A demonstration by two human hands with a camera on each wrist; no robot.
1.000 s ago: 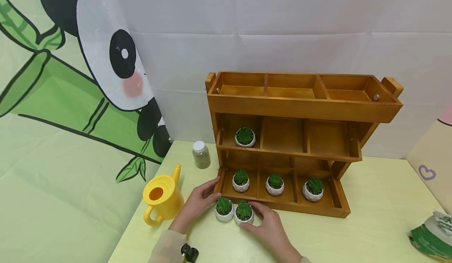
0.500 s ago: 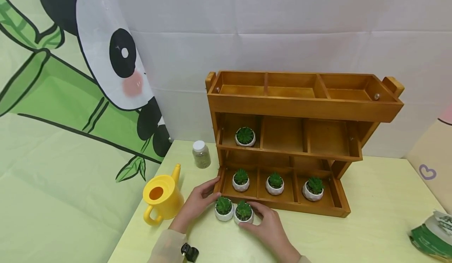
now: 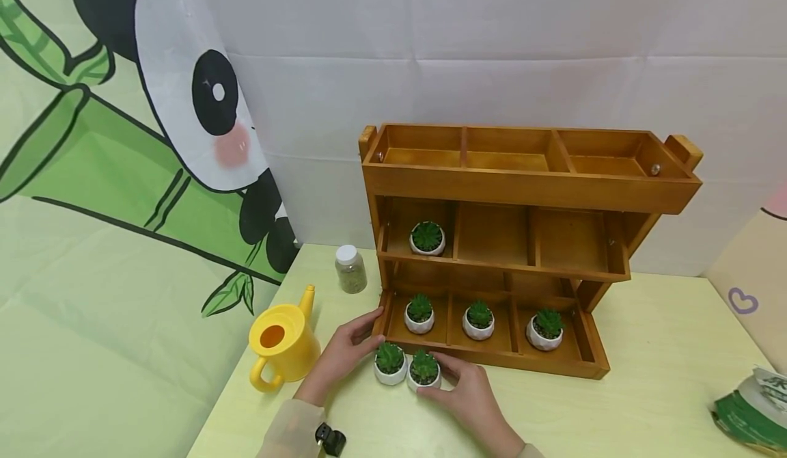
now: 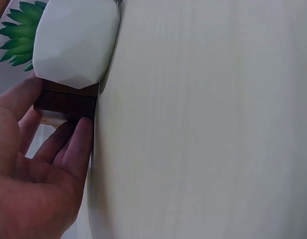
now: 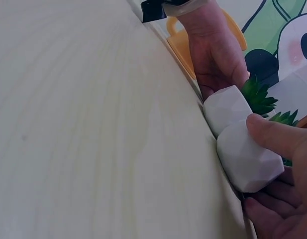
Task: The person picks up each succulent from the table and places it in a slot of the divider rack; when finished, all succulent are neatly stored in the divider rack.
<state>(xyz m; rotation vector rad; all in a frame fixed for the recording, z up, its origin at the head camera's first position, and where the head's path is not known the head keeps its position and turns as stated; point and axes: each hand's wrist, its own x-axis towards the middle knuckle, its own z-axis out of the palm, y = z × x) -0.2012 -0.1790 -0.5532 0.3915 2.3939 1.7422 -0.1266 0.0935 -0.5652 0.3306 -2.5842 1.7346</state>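
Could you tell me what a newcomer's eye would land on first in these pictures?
Probably the wooden tiered shelf at the table's middle, with small potted succulents in its lower compartments. In front of it the right hand grips a white succulent pot, and a yellow watering can stands to the left.

No words, numbers or brand names can be read in any of the views. The only signs are drawn ones: a purple heart outline (image 3: 742,300) on the beige panel at the right, and a cartoon panda (image 3: 203,102) with bamboo on the green backdrop at the left. The green packets (image 3: 753,413) at the worktop's right edge carry print, but it is too small and blurred to make out.
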